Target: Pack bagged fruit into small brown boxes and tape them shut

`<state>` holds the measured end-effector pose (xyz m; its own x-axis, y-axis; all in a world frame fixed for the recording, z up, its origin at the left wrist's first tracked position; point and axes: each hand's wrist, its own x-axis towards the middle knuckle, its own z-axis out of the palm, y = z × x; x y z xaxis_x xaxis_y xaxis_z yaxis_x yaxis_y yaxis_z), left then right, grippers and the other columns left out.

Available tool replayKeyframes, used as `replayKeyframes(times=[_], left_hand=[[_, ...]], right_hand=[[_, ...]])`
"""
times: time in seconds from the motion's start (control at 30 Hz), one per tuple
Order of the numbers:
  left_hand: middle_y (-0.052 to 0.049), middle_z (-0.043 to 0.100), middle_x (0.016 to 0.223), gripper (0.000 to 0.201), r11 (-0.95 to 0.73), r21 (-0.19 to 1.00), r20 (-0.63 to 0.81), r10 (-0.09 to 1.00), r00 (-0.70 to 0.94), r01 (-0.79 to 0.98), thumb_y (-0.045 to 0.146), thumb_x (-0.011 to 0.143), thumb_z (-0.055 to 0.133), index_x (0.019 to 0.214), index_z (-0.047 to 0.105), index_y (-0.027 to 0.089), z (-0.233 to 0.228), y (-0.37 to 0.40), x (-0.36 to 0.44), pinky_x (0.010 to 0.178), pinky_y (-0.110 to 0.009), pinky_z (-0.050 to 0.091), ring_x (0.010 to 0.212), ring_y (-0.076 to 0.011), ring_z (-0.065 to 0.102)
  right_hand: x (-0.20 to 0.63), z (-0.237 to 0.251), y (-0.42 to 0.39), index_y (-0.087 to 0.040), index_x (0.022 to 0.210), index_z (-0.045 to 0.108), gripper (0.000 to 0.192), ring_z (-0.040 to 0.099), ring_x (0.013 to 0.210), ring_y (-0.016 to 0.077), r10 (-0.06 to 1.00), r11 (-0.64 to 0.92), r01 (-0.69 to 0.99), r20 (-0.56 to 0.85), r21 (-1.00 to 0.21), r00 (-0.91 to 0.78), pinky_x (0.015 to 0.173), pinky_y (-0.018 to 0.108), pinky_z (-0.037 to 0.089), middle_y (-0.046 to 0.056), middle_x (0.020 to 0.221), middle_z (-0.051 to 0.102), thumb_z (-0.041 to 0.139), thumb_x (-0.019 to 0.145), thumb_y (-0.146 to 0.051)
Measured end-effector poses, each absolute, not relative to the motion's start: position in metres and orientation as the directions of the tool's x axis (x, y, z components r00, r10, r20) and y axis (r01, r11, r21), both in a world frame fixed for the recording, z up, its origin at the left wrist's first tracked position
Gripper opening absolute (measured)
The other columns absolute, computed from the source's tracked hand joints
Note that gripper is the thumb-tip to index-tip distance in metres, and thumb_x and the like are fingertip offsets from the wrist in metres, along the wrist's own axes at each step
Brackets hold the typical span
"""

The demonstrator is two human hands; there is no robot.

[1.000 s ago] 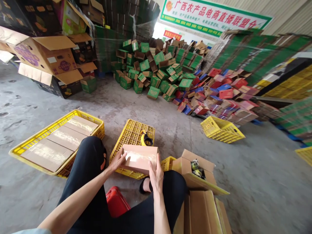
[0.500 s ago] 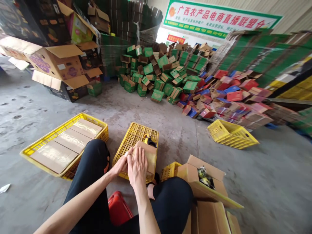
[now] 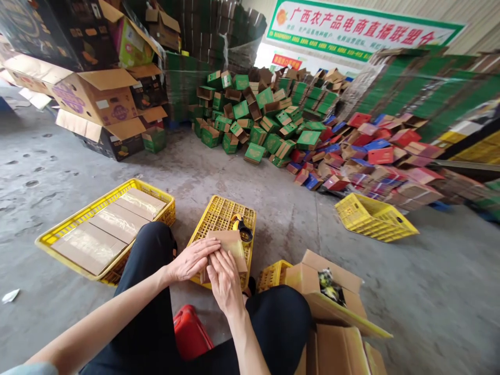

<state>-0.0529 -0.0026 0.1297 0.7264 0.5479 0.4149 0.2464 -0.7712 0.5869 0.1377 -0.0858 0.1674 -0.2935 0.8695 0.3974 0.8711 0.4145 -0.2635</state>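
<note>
Concrete floor (image 3: 234, 166), grey and stained, spread across a packing shed heaped with cartons. At its near edge a small brown box (image 3: 230, 245) rested on an upturned yellow crate (image 3: 222, 213), between the seated person's knees. The left hand (image 3: 191, 259) lay flat over the box's left end, fingers (image 3: 209, 246) stretched out and close together, pressing on the cardboard. The right hand (image 3: 223, 278) covered the near side, its fingers also extended and pressed together against the box, so most of the lid was hidden. Just beyond the box, a tape dispenser (image 3: 242, 227) sat on the same crate, touching or nearly touching the far edge. A red stool (image 3: 191, 333) showed beneath the black trousers. To the left, a wide yellow tray (image 3: 54, 237) held sealed brown boxes laid side by side. At the right knee an open carton (image 3: 332, 291) stood with dark contents, crowding the crate's right side. Farther off lay another yellow crate (image 3: 375, 216), tilted, then heaps of green cartons (image 3: 253, 117) and red and blue ones (image 3: 375, 151) under a green-bordered banner (image 3: 359, 28).
</note>
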Motion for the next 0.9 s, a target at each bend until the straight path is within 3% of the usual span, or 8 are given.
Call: replayKeyframes(times=[0.23, 0.6, 0.8, 0.9], left_hand=[[-0.006, 0.045, 0.165, 0.059, -0.845, 0.432, 0.368, 0.484, 0.794, 0.315, 0.041, 0.111, 0.030, 0.169, 0.024, 0.028, 0.137, 0.003, -0.065, 0.132, -0.048, 0.021, 0.154, -0.0247, 0.040], [-0.012, 0.042, 0.166, 0.063, -0.834, 0.403, 0.424, 0.534, 0.731, 0.376, 0.043, 0.109, 0.040, 0.168, 0.027, 0.022, 0.131, -0.040, -0.047, 0.130, -0.059, 0.025, 0.153, -0.0328, 0.040], [-0.006, 0.052, 0.160, 0.054, -0.813, 0.439, 0.362, 0.550, 0.753, 0.383, 0.038, 0.111, 0.032, 0.161, 0.044, 0.026, 0.154, -0.018, -0.041, 0.123, -0.049, 0.039, 0.144, -0.0282, 0.051], [-0.003, 0.047, 0.164, 0.054, -0.824, 0.450, 0.324, 0.509, 0.797, 0.343, 0.040, 0.111, 0.028, 0.161, 0.044, 0.027, 0.165, 0.004, -0.031, 0.127, -0.046, 0.033, 0.152, -0.0257, 0.042]], right_hand=[[0.146, 0.159, -0.096, -0.018, 0.159, 0.044, 0.052, 0.050, 0.148, 0.0262, 0.858, 0.422, 0.891, 0.393, -0.169, -0.331, 0.127, 0.051, 0.036, 0.010, 0.156, 0.056, 0.038, 0.111, -0.036], [0.175, 0.144, -0.096, -0.013, 0.164, 0.034, 0.064, 0.049, 0.148, 0.0304, 0.881, 0.119, 0.977, 0.472, -0.179, -0.021, 0.122, 0.052, 0.038, 0.019, 0.158, 0.052, 0.035, 0.111, -0.047], [0.159, 0.136, -0.095, -0.002, 0.167, 0.016, 0.098, 0.034, 0.155, 0.0435, 0.894, 0.063, 0.981, 0.448, -0.181, 0.025, 0.121, 0.065, 0.032, 0.029, 0.166, 0.036, 0.036, 0.102, -0.071], [0.162, 0.134, -0.098, -0.001, 0.167, 0.012, 0.109, 0.029, 0.156, 0.0460, 0.903, 0.112, 0.983, 0.428, -0.143, -0.041, 0.121, 0.068, 0.030, 0.031, 0.168, 0.030, 0.040, 0.096, -0.079]])
